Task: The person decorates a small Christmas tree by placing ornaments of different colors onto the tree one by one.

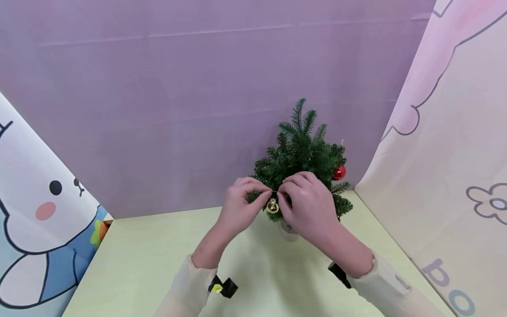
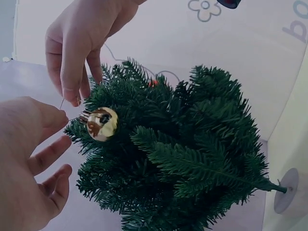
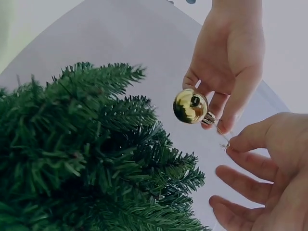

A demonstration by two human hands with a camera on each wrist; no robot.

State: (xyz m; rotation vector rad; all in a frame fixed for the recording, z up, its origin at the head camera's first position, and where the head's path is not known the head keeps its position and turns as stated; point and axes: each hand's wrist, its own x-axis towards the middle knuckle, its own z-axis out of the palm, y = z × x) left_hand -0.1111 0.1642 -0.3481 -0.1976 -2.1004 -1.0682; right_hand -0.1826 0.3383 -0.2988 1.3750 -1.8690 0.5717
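A shiny gold bauble [image 1: 272, 206] hangs just in front of a small green Christmas tree [image 1: 303, 152]. My left hand [image 1: 242, 204] pinches its thin hanging string [image 3: 228, 140] between thumb and forefinger, close above the bauble's cap. On the other side, my right hand [image 1: 310, 204] pinches the same string between thumb and forefinger, so a short length spans the two sets of fingertips. The right wrist view shows the bauble [image 3: 190, 107] apart from the branches. Whether a loop or knot lies in the string is too small to tell.
A red bauble [image 1: 339, 172] hangs on the tree's right side. The tree stands on a pale round base [image 1: 289, 234] on a light yellow table [image 1: 158, 259]. A purple backdrop [image 1: 178, 110] rises behind, with printed cartoon panels on both sides.
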